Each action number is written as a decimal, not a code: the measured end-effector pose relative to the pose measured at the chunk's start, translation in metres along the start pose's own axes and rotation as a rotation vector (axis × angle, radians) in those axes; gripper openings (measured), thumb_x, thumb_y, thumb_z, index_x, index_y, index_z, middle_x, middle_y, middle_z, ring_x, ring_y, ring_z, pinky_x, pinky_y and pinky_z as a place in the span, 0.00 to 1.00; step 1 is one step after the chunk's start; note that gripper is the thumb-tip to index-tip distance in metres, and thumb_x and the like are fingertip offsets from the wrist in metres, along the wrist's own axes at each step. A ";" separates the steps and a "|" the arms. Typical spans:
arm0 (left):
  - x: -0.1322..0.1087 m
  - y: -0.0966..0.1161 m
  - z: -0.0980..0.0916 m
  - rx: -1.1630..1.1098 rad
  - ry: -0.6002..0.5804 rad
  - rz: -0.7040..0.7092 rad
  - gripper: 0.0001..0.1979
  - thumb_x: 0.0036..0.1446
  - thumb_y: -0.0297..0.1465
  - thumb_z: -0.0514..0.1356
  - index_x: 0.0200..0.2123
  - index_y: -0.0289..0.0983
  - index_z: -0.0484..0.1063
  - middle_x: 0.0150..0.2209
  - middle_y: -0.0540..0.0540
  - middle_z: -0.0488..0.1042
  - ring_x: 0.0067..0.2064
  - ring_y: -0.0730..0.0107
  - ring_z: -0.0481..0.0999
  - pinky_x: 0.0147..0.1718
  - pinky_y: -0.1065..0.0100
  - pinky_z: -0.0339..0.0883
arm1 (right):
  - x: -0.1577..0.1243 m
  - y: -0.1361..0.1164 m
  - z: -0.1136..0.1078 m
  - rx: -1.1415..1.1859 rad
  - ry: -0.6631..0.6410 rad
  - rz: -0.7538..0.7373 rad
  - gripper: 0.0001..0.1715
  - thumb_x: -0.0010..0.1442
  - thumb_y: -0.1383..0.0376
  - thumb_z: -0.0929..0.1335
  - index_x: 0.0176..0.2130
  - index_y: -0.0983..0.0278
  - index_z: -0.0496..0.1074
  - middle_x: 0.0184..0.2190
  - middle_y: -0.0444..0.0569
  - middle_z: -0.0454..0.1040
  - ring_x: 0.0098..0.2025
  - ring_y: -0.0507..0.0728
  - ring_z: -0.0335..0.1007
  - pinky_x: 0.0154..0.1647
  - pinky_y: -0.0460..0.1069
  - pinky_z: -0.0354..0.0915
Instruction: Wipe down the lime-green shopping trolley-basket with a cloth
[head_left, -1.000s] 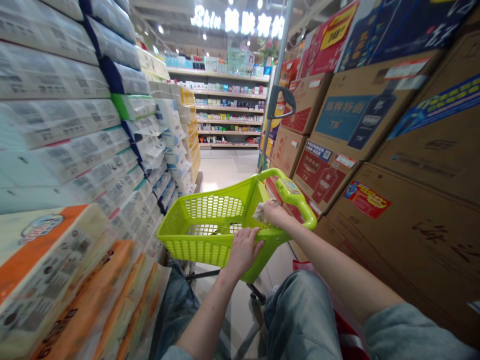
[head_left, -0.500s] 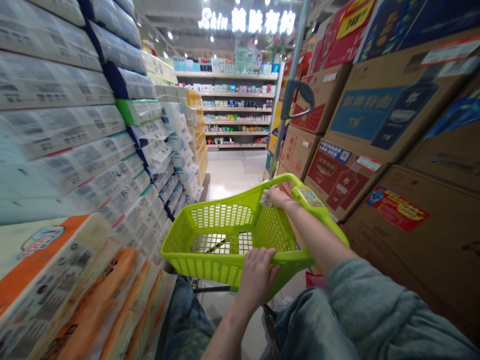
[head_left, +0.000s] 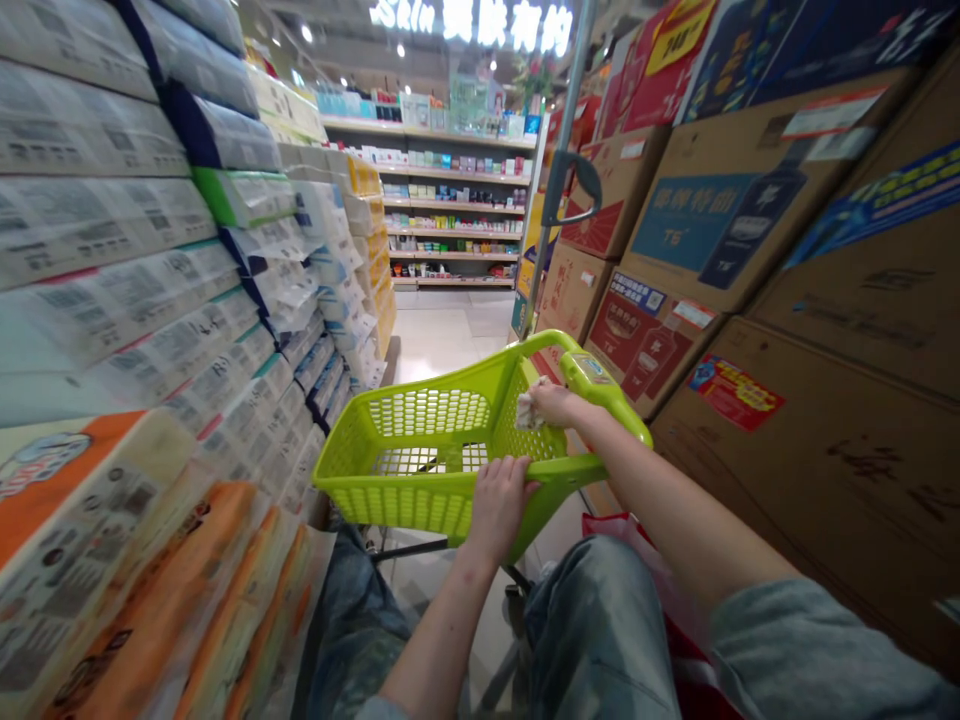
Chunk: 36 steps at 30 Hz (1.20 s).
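In front of me stands a lime-green shopping cart (head_left: 420, 492) with a perforated plastic basket that has nothing in it. My left hand (head_left: 499, 505) is closed over the near rim, its fingers hooked over the edge and the thumb outside. Inside the basket, at the handle end, my right hand (head_left: 553, 402) grips a crumpled white cloth (head_left: 529, 408) against the slotted inner panel. Whether the cloth is fabric or paper I cannot tell. The cart's thick handle (head_left: 600, 385), with a label on it, lies just to the right of that hand.
Stacked packs of tissue paper (head_left: 97, 220) rise on the left, with orange packs (head_left: 180, 590) close by. Cardboard cartons (head_left: 697, 225) wall the right side. A grey pole (head_left: 559, 190) with a grip stands beyond the cart. Shelves (head_left: 457, 205) close the aisle. A red bag (head_left: 675, 620) sits by my knee.
My right hand has moved with the cloth from near the far rim, lower and nearer along the inner panel. My left hand keeps its hold. The view has shifted somewhat.
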<state>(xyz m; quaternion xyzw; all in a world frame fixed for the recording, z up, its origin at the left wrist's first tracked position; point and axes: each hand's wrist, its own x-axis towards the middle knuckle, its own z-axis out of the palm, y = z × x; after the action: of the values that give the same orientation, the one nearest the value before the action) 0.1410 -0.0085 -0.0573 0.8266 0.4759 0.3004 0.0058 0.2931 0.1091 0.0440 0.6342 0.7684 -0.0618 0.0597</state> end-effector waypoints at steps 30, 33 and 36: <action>0.014 -0.039 -0.012 -0.033 -0.138 0.067 0.10 0.63 0.35 0.50 0.44 0.38 0.66 0.40 0.45 0.72 0.43 0.63 0.70 0.42 0.63 0.62 | -0.125 0.015 0.098 -0.124 1.120 -0.162 0.23 0.63 0.70 0.60 0.57 0.61 0.64 0.52 0.50 0.70 0.59 0.57 0.57 0.64 0.59 0.47; 0.014 -0.038 -0.011 -0.027 -0.139 0.056 0.11 0.63 0.34 0.50 0.45 0.38 0.65 0.42 0.45 0.72 0.45 0.64 0.70 0.44 0.62 0.61 | -0.127 0.031 0.087 -0.029 1.144 -0.076 0.19 0.63 0.66 0.60 0.53 0.63 0.67 0.50 0.52 0.71 0.57 0.58 0.59 0.63 0.60 0.50; 0.014 -0.033 -0.010 -0.023 -0.142 0.044 0.11 0.62 0.34 0.51 0.46 0.38 0.64 0.44 0.45 0.72 0.46 0.63 0.69 0.45 0.61 0.60 | -0.126 0.039 0.078 0.129 1.164 0.063 0.19 0.65 0.63 0.57 0.50 0.64 0.68 0.49 0.55 0.70 0.55 0.60 0.59 0.58 0.60 0.56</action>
<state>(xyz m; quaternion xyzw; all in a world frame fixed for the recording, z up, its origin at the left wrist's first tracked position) 0.1152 0.0182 -0.0524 0.8559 0.4528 0.2464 0.0425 0.3558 -0.0185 -0.0123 0.5885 0.6502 0.2517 -0.4093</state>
